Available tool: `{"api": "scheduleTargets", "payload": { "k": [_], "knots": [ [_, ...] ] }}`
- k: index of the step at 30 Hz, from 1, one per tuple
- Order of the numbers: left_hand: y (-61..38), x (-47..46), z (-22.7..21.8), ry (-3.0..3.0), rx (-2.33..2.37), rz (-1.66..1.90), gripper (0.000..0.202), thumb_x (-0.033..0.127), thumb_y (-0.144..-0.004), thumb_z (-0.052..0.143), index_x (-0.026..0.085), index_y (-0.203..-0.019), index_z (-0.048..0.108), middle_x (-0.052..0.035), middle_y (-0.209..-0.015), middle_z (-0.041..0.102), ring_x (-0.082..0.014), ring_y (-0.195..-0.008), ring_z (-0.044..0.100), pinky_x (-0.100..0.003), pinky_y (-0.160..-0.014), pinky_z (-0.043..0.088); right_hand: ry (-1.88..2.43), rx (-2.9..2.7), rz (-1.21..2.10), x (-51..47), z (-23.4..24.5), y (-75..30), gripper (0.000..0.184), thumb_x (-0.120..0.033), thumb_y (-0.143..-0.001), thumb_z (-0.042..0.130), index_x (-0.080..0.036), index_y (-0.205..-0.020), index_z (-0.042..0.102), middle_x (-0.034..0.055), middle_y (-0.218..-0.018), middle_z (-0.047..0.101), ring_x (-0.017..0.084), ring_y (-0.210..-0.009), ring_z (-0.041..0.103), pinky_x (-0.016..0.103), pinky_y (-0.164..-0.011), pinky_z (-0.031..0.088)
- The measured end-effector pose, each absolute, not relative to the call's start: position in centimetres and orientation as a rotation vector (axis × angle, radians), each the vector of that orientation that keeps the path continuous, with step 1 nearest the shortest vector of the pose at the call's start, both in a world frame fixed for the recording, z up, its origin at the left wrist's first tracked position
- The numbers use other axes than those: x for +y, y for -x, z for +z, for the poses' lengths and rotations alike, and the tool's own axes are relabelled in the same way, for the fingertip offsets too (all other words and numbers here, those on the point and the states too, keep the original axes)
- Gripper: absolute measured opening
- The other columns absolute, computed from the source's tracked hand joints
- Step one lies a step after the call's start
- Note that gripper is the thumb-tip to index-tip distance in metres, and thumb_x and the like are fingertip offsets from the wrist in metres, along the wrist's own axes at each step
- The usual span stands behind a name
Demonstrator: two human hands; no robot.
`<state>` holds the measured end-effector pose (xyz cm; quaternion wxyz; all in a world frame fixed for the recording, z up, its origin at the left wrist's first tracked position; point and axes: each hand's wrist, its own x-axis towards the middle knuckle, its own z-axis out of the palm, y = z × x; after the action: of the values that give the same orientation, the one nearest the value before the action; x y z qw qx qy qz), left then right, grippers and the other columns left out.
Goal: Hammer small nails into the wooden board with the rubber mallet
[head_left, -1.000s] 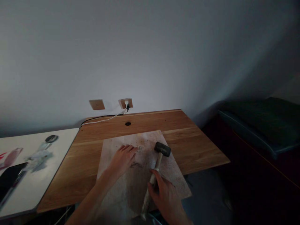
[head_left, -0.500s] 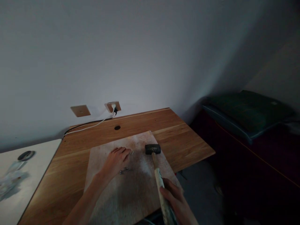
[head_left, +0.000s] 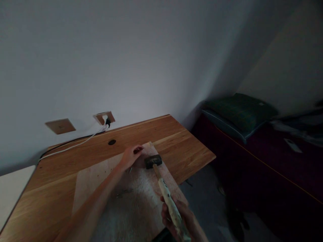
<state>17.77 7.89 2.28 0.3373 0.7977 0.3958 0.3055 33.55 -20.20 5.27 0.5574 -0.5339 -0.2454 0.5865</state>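
My right hand (head_left: 180, 215) is wrapped around the pale, worn handle of a mallet (head_left: 153, 161) with a dark head. That head is over the far right part of a light wooden board (head_left: 141, 208), whether touching it I cannot tell. Just beyond and left of the head, my left hand (head_left: 132, 155) has its fingers curled together near the board's far edge; what they pinch, if anything, is hidden. A small thin metal piece (head_left: 130, 170) shows below the left hand. Several small metal pieces (head_left: 123, 193), perhaps nails, lie blurred farther down the board.
The board rests on a brown wooden table (head_left: 186, 144) against a wall. Cables run from a wall socket (head_left: 104, 118) along its back edge, near a round hole (head_left: 112, 142). A white surface (head_left: 15, 191) adjoins at left. A green cushion (head_left: 239, 111) lies at right.
The view has swung right. My left hand has moved across the board toward its far right corner, and lies closer to the mallet head. The right hand keeps its grip on the mallet.
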Motion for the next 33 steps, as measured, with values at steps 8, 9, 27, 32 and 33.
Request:
{"api": "scheduleTargets", "payload": {
  "k": [8, 9, 27, 32, 33],
  "knots": [
    [-17.0, 7.8, 1.3, -2.099, 0.917, 0.764, 0.018, 0.017, -0.086, 0.061, 0.021, -0.098, 0.073, -0.0044, -0.095, 0.078, -0.0183, -0.083, 0.071, -0.030, -0.081, 0.056, 1.523, -0.574, 1.403, -20.9, 7.7, -34.8, 0.066, -0.078, -0.074, 0.069, -0.015, -0.089, 0.076, 0.0084, -0.077, 0.072, 0.021, -0.075, 0.067, 0.028, -0.069, 0.052],
    [-17.0, 7.8, 1.2, -2.095, 0.906, 0.769, 0.020, 0.015, -0.085, 0.060, 0.021, -0.099, 0.072, -0.0046, -0.096, 0.077, -0.0180, -0.083, 0.071, -0.030, -0.081, 0.056, 1.555, -0.662, 1.400, -20.9, 7.7, -35.0, 0.064, -0.078, -0.076, 0.068, -0.015, -0.088, 0.076, 0.0079, -0.077, 0.071, 0.020, -0.076, 0.066, 0.028, -0.069, 0.052],
    [-17.5, 7.5, 0.5, -2.060, 0.827, 0.771, 0.013, 0.013, -0.083, 0.061, 0.021, -0.088, 0.069, -0.0013, -0.087, 0.074, -0.0177, -0.081, 0.068, -0.029, -0.080, 0.054, 1.792, -1.304, 1.319, -20.9, 5.6, -36.6, 0.046, -0.055, -0.090, 0.060, -0.022, -0.121, 0.072, 0.0027, -0.081, 0.071, 0.020, -0.076, 0.066, 0.027, -0.070, 0.050],
    [-17.6, 7.6, 0.1, -2.030, 0.858, 0.745, 0.014, 0.014, -0.084, 0.061, 0.022, -0.093, 0.070, -0.0020, -0.089, 0.074, -0.0173, -0.080, 0.068, -0.029, -0.079, 0.054, 1.801, -1.135, 1.275, -20.7, 5.7, -36.1, 0.043, -0.053, -0.085, 0.061, -0.025, -0.114, 0.077, 0.0050, -0.080, 0.074, 0.023, -0.076, 0.068, 0.030, -0.071, 0.055],
    [-17.6, 7.6, 0.2, -2.038, 0.874, 0.733, 0.015, 0.014, -0.084, 0.062, 0.022, -0.094, 0.070, -0.0021, -0.089, 0.074, -0.0175, -0.080, 0.068, -0.029, -0.079, 0.054, 1.802, -1.109, 1.271, -20.7, 5.6, -36.1, 0.043, -0.054, -0.084, 0.062, -0.025, -0.111, 0.078, 0.0053, -0.078, 0.074, 0.024, -0.074, 0.068, 0.030, -0.070, 0.055]
  ]
}}
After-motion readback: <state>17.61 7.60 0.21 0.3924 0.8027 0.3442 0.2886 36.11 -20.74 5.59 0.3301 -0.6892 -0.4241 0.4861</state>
